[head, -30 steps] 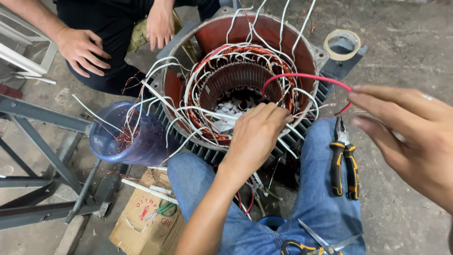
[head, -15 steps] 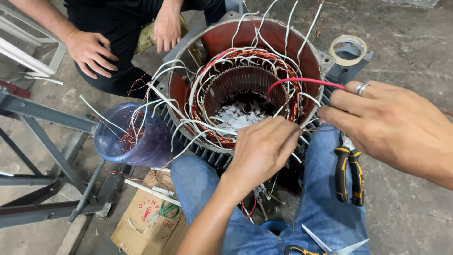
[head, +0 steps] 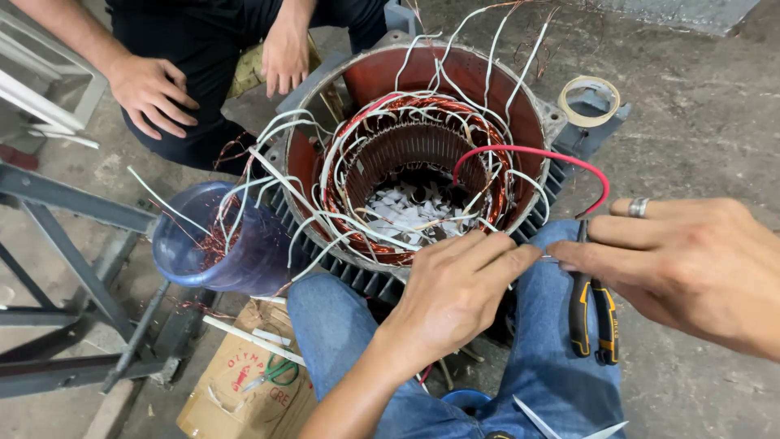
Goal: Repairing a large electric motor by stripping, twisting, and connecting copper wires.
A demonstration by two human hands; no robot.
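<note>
A worker's left hand [head: 451, 297] and right hand [head: 691, 264] pinch a thin wire end together at the motor housing's [head: 357, 81] near rim, pliers [head: 591, 313] resting just below on the knee.

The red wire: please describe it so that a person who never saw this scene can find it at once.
Start at the big round motor stator with copper windings in the middle. From its right inner edge the red wire arches up and over the rim, then drops toward the right hand. Every other lead around it is white; only this one is red.
</note>
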